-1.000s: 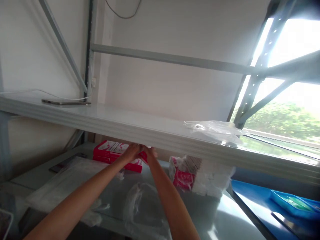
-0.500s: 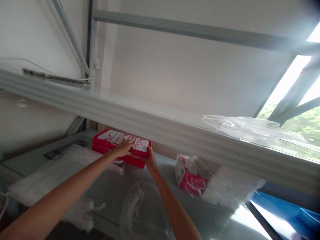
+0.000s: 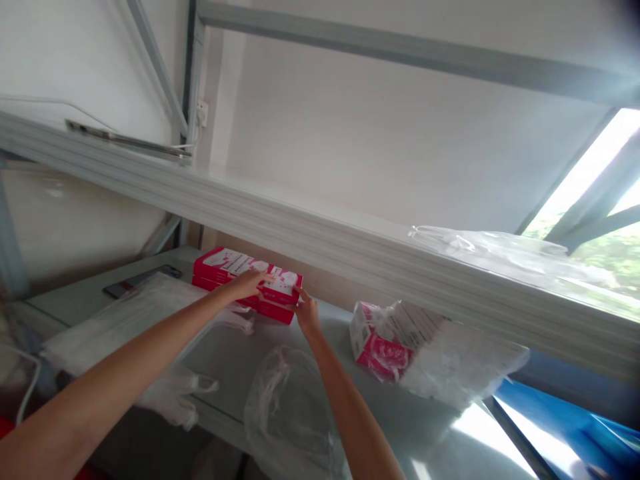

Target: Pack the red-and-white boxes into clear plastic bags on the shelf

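Red-and-white boxes (image 3: 220,261) lie stacked side by side at the back of the lower shelf. My left hand (image 3: 251,283) grips the near side of the top right box (image 3: 283,285), fingers over its upper face. At that box's right end is my right hand (image 3: 306,312), its thumb on the top edge and its other fingers partly hidden behind the end. This box rests on another red box below it. Clear plastic bags (image 3: 130,313) lie to the left, under my left forearm, their handles close to the boxes.
A dark flat device (image 3: 143,280) lies at the shelf's back left. Another crumpled clear bag (image 3: 285,407) is in front. To the right is a pink-and-white box (image 3: 383,343) in plastic. The upper shelf's beam (image 3: 310,243) crosses above my hands. A blue sheet (image 3: 560,420) lies lower right.
The top right box has come down and lined up with the row on the stack, both hands still at it. My view has shifted slightly.
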`<state>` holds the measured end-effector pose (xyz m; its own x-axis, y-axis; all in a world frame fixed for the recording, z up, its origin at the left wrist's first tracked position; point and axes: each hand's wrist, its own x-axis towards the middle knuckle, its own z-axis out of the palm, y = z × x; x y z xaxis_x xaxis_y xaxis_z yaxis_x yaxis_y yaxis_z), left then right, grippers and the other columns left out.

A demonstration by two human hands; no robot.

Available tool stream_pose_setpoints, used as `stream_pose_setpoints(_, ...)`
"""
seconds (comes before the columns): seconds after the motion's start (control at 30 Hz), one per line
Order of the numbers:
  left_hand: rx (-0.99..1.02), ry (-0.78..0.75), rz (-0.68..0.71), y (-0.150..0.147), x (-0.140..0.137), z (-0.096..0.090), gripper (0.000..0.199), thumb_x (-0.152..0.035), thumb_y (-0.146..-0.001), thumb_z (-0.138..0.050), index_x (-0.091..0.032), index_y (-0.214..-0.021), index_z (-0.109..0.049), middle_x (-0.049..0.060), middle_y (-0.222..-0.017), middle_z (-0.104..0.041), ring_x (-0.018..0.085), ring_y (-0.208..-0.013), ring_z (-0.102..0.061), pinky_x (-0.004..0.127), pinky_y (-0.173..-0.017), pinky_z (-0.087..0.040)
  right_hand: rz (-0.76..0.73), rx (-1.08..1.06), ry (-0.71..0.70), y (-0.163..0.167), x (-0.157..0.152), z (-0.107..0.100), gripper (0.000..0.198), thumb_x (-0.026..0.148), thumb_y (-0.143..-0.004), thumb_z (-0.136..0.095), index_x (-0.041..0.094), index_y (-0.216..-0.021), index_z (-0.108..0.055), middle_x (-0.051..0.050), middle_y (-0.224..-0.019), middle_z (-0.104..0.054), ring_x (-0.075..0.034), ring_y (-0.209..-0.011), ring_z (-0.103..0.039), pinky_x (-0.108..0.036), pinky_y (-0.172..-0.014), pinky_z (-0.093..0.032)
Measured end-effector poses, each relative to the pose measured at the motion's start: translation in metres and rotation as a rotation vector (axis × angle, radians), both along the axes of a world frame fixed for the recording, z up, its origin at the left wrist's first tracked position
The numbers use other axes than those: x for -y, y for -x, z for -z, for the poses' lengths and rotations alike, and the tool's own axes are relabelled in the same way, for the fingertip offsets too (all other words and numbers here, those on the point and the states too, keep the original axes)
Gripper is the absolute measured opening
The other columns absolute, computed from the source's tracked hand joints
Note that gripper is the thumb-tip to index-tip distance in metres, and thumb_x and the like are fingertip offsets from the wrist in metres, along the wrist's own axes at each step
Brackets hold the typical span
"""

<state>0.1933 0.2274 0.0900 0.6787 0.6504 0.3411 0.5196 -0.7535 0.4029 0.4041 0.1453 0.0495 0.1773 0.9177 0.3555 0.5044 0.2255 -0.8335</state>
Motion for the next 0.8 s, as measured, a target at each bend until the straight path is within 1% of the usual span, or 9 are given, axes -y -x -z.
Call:
stream_pose_setpoints(0.13, -0.088, -0.081, -0.017, 0.0, -0.002, 0.002, 0.054, -0.005, -0.066, -0.063, -0.019, -0.118, -0.06, 0.008, -0.124, -0.061, 0.023, -0.114, -0.056, 0.035, -0.099, -0.04, -0.011, 0.065, -0.015, 0.001, -0.001, 0.001, 0.054, 0.024, -0.067, -0.062, 0.024, -0.121, -0.057, -0.004, -0.101, -0.069, -0.021, -0.088, -0.063, -0.035, -0.083, -0.046)
stream_pose_setpoints(0.27, -0.06, -0.115, -0.008, 0.0, -0.001, 0.007, 0.056, 0.002, -0.066, -0.057, -0.018, -0.119, -0.058, 0.009, -0.127, -0.059, 0.022, -0.118, -0.053, 0.035, -0.101, -0.038, -0.009, 0.118, -0.004, 0.004, 0.003, 0.005, 0.061, 0.02, -0.067, -0.062, 0.023, -0.127, -0.051, -0.007, -0.113, -0.065, -0.022, -0.098, -0.061, -0.035, -0.087, -0.045)
stream_pose_setpoints(0.37, -0.071, -0.148, 0.013, -0.003, 0.005, 0.002, 0.056, 0.004, -0.065, -0.057, -0.019, -0.116, -0.059, 0.009, -0.132, -0.054, 0.021, -0.123, -0.048, 0.037, -0.104, -0.036, -0.012, 0.174, 0.002, 0.007, 0.012, -0.003, 0.069, 0.02, -0.069, -0.06, 0.023, -0.136, -0.042, -0.009, -0.131, -0.054, -0.024, -0.113, -0.053, -0.036, -0.092, -0.043)
stream_pose_setpoints(0.43, -0.073, -0.19, 0.012, -0.005, 0.017, -0.01, 0.053, 0.001, -0.066, -0.062, -0.02, -0.115, -0.06, 0.01, -0.139, -0.047, 0.024, -0.13, -0.04, 0.043, -0.109, -0.029, 0.011, 0.255, 0.042, 0.013, 0.026, -0.015, 0.076, 0.02, -0.069, -0.062, 0.02, -0.14, -0.035, -0.013, -0.14, -0.043, -0.026, -0.122, -0.047, -0.037, -0.093, -0.042)
stream_pose_setpoints(0.53, -0.001, -0.252, 0.003, -0.002, 0.06, -0.036, 0.049, -0.009, -0.073, -0.064, -0.021, -0.12, -0.058, 0.01, -0.146, -0.037, 0.027, -0.136, -0.029, 0.046, -0.112, -0.022, 0.137, 0.431, 0.108, 0.029, 0.066, -0.034, 0.07, 0.023, -0.073, -0.061, 0.022, -0.139, -0.038, -0.015, -0.146, -0.033, -0.032, -0.122, -0.046, -0.04, -0.09, -0.042)
stream_pose_setpoints(0.6, 0.044, -0.243, 0.077, 0.006, 0.104, -0.054, 0.042, -0.016, -0.08, -0.061, -0.024, -0.121, -0.058, 0.008, -0.146, -0.037, 0.025, -0.135, -0.032, 0.043, -0.111, -0.026, 0.209, 0.556, 0.106, 0.044, 0.101, -0.037, 0.048, 0.028, -0.081, -0.054, 0.024, -0.128, -0.051, -0.014, -0.136, -0.045, -0.032, -0.113, -0.053, -0.042, -0.088, -0.042)
stream_pose_setpoints(0.63, 0.042, -0.226, 0.147, 0.012, 0.13, -0.061, 0.039, -0.021, -0.081, -0.06, -0.027, -0.12, -0.059, 0.006, -0.145, -0.038, 0.025, -0.134, -0.034, 0.042, -0.111, -0.027, 0.218, 0.615, 0.112, 0.052, 0.119, -0.034, 0.037, 0.032, -0.084, -0.05, 0.025, -0.12, -0.057, -0.014, -0.124, -0.054, -0.031, -0.107, -0.056, -0.042, -0.086, -0.042)
stream_pose_setpoints(0.7, 0.005, -0.166, 0.274, 0.027, 0.182, -0.072, 0.033, -0.027, -0.083, -0.06, -0.03, -0.115, -0.062, 0.002, -0.142, -0.043, 0.024, -0.13, -0.04, 0.04, -0.109, -0.03, 0.217, 0.689, 0.195, 0.066, 0.15, -0.02, 0.029, 0.038, -0.085, -0.05, 0.023, -0.105, -0.064, -0.014, -0.105, -0.061, -0.031, -0.096, -0.061, -0.042, -0.082, -0.042)
stream_pose_setpoints(0.8, -0.007, -0.046, 0.366, 0.05, 0.25, -0.077, 0.028, -0.028, -0.084, -0.059, -0.034, -0.111, -0.065, -0.001, -0.135, -0.052, 0.021, -0.125, -0.046, 0.04, -0.109, -0.031, 0.225, 0.638, 0.317, 0.077, 0.172, 0.007, 0.035, 0.032, -0.076, -0.061, 0.018, -0.108, -0.063, -0.018, -0.105, -0.061, -0.033, -0.091, -0.062, -0.043, -0.076, -0.044)
